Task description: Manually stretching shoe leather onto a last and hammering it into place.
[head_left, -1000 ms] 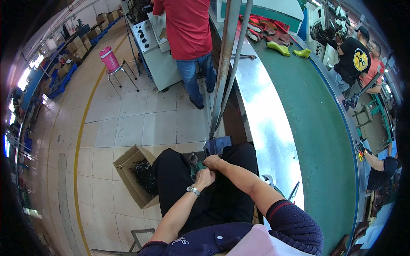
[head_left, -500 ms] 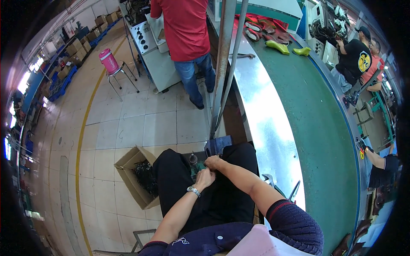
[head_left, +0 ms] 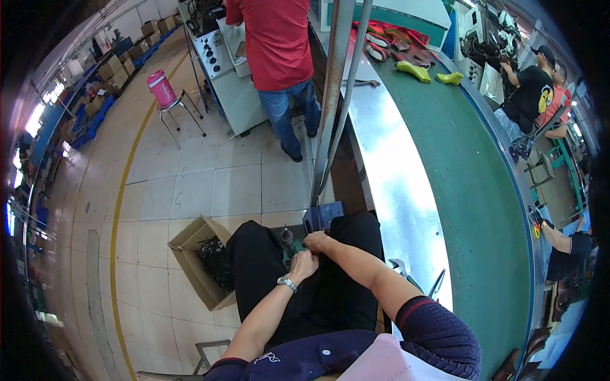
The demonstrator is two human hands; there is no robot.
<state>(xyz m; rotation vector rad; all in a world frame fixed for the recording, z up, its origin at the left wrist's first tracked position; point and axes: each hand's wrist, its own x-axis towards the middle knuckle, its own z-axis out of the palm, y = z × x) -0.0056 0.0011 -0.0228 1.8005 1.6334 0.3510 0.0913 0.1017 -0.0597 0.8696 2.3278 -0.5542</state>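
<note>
Between my knees stands a small green metal device (head_left: 288, 244) with a grey upright top. My left hand (head_left: 304, 265), a watch on its wrist, is closed right against the green device. Just beyond it and slightly to the right, my right hand (head_left: 317, 241) is also closed, its fingertips turned down toward the device. Whatever the fingers grip is hidden by the hands. A blue block-like part (head_left: 325, 214) sits beyond my right hand, by the foot of a post.
An open cardboard box (head_left: 202, 263) with dark scraps stands left of my knee. On the metal ledge (head_left: 413, 190) at my right lie pliers (head_left: 399, 265) and scissors (head_left: 437, 283). Green shoes (head_left: 413, 71) rest on the green belt (head_left: 470, 190). A person in red (head_left: 276, 47) stands ahead.
</note>
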